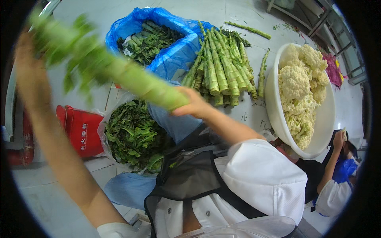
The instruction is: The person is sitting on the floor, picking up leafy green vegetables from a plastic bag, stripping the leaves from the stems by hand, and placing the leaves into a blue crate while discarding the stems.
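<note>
A thick green stem of celtuce (pixel 134 78), blurred by motion, stretches across the upper left with leaves on its far part. My right hand (pixel 192 102) grips its thick bare end. At the leafy end, by the left rim, is my left hand (pixel 31 59), blurred and partly behind the leaves; its fingers cannot be made out. Stripped celtuce stems (pixel 221 71) lie piled on the floor beyond my right hand. Cut leaves (pixel 134 134) fill a clear plastic bag between my arms. A crate lined with blue plastic (pixel 175 58) holds more stems and leaves.
Cauliflower (pixel 294 81) fills much of a white tub (pixel 326 119) at the right. Beyond it, a co-worker's arm (pixel 329 175) is raised. A red bag (pixel 80 131) and a red pipe (pixel 28 136) are at the left. Loose stems (pixel 250 29) lie on the tiles. Metal racks (pixel 321 20) stand upper right.
</note>
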### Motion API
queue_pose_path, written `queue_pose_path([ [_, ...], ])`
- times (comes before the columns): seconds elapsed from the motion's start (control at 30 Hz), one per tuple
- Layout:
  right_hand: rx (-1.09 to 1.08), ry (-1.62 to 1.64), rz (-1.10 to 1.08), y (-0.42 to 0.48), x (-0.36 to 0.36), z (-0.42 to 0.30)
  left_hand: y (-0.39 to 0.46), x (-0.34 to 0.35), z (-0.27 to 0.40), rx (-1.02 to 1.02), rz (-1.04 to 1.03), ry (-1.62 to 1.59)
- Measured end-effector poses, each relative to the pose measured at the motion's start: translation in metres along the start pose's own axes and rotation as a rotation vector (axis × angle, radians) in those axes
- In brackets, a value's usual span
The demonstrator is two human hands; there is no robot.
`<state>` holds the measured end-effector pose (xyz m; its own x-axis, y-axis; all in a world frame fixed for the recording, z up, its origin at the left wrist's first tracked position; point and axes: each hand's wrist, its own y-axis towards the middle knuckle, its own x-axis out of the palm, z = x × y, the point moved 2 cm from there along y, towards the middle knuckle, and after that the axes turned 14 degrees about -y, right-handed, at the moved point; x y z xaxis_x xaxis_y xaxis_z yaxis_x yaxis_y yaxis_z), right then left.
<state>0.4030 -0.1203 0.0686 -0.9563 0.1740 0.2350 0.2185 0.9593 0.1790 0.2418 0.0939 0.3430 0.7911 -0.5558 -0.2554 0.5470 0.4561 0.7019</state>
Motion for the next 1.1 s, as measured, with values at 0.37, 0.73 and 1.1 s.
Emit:
queue_pose_path([
  [0.37, 0.496, -0.867, 0.880, -0.085, -0.254, 0.044, -0.318, 0.029, -0.187, -0.776, -0.385, 0.981],
  [0.73, 0.953, -1.936, 0.138, -0.006, -0.366, 0.122, -0.413, 0.017, -0.201, -0.917, -0.456, 0.956],
  [1.1, 0.239, -1.756, -0.255, 0.384, -0.108, 0.226, -0.408, 0.008, -0.235, -0.979, -0.413, 0.832],
])
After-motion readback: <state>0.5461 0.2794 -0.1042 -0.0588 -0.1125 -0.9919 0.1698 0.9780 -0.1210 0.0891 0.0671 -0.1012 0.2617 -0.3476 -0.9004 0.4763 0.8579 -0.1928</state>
